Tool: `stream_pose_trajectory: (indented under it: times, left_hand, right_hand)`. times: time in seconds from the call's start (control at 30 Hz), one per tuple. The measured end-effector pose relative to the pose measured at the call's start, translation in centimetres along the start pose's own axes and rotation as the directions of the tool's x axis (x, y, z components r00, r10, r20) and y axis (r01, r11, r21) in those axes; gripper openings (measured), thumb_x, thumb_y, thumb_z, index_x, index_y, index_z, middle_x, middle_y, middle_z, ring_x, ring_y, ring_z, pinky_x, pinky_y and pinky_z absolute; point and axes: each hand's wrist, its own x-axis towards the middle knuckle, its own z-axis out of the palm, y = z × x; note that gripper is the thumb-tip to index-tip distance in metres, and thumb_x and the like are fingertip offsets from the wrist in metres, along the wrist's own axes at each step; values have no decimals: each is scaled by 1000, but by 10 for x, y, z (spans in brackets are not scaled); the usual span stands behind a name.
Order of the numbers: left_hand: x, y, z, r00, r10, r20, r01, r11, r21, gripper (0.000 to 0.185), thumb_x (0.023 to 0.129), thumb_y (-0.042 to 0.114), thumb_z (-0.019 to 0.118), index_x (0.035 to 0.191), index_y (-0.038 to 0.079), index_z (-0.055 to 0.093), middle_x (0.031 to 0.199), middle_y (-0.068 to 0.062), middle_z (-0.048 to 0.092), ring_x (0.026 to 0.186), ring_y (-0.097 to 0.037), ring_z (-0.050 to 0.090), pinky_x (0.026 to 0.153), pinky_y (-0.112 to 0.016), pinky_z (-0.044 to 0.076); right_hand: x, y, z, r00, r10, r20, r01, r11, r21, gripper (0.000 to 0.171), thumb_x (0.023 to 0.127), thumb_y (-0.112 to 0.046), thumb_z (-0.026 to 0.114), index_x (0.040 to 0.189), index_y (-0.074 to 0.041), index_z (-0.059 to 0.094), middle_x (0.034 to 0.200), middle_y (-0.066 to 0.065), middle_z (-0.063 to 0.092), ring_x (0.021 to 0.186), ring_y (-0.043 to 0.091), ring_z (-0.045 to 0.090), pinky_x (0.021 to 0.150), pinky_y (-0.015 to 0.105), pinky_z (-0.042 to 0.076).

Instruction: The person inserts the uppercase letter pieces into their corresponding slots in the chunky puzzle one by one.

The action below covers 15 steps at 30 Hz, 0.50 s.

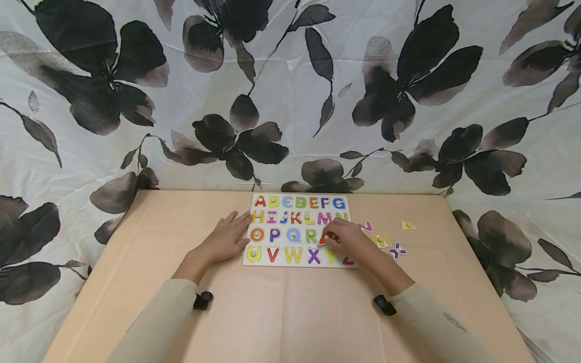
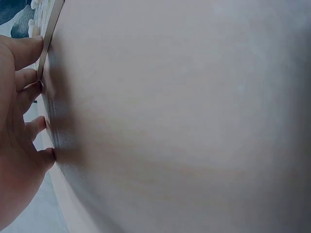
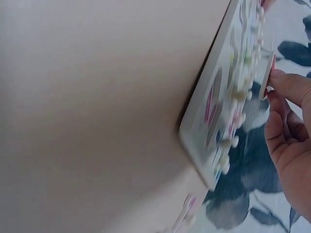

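Fingers of the right hand (image 1: pixel 348 241) are curled together, pinching a red letter (image 1: pixel 324 239) by its peg — the piece sits over the third row of the board (image 1: pixel 297 262), just right of the R, and the right wrist view shows it on edge, raised off the board face. Which way the letter's long axis runs cannot be told. Left hand (image 1: pixel 227 237) lies flat with fingers (image 2: pixel 29 48) straight and slightly spread, tips touching the board's left edge. The board lies on the desk (image 1: pixel 290 312), long side across, rows reading left to right — loose letters (image 1: pixel 386 238) lie just right of it.
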Motion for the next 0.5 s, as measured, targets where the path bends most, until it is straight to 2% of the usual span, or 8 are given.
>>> stream_pose_trajectory:
  times: [0.27,0.33,0.5]
  left_hand:
    - [1,2,2,1000,-6,1,6,1000,15,70,101,28,58,162,8,32,171,-10,28,157,-47,18,123,-72,16]
    - [3,2,2,1000,-6,-3,6,1000,20,70,101,29,58,162,8,32,171,-10,28,157,-47,18,123,-72,17]
    - [7,1,3,1000,-7,-8,7,1000,19,69,101,29,58,162,8,32,171,-10,28,157,-48,18,122,-73,17]
  right_hand:
    - [16,-24,14,992,-125,30,126,992,-5,10,96,-16,74,106,-15,76,101,-2,65,89,11,55,81,25,57]
    - [21,-31,18,984,-173,40,173,985,-18,9,97,-16,73,106,-14,76,102,-2,65,89,11,55,82,25,57]
    - [35,-49,25,954,-296,51,298,954,-28,7,97,-14,72,103,-12,75,97,0,64,84,12,54,75,23,54]
